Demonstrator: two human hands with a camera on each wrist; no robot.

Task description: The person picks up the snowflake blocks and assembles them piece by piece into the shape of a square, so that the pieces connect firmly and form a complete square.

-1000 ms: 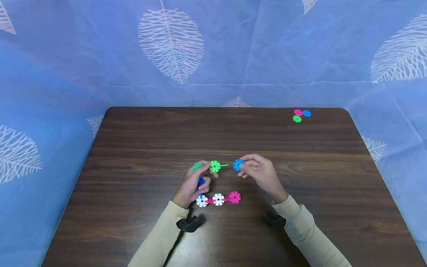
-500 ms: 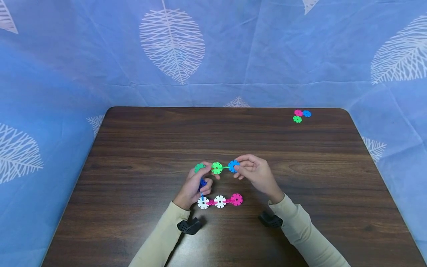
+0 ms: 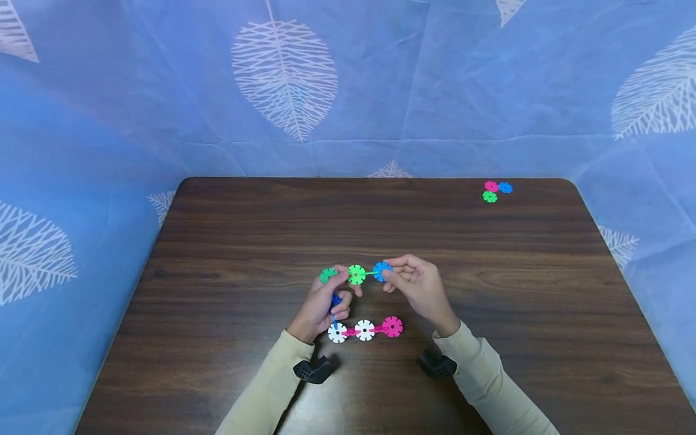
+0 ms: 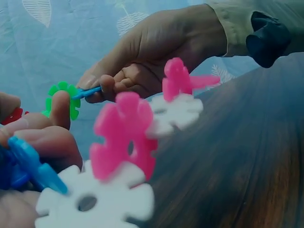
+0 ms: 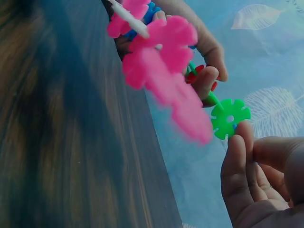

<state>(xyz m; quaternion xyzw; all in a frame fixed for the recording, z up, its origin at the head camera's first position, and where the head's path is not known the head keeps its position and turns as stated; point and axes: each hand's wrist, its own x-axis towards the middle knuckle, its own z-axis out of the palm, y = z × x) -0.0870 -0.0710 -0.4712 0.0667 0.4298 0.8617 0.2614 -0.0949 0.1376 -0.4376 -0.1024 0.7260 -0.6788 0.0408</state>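
A chain of notched plastic snowflake discs bends round my left hand (image 3: 318,305), which grips it near the green end. White discs (image 3: 365,330), joined by pink ones edge-on, run to a pink disc (image 3: 392,327) at the near end. A dark blue disc (image 3: 335,300) shows by the curled fingers, and a bit of red disc (image 4: 13,116) in the left wrist view. Beyond the thumb is a bright green disc (image 3: 356,275) with another green one edge-on. My right hand (image 3: 423,289) pinches a blue disc (image 3: 379,271) between thumb and fingers, right at that edge-on green disc.
Three loose discs, a pink one (image 3: 491,186), a blue one (image 3: 505,188) and a green one (image 3: 490,197), lie together at the far right of the brown wooden table (image 3: 261,211). A blue cloth (image 3: 380,72) with white leaf prints hangs behind and at the sides.
My right hand has brought the blue disc leftward, closing the gap to the green end of the chain. The left hand keeps its grip, and the view has shifted slightly.
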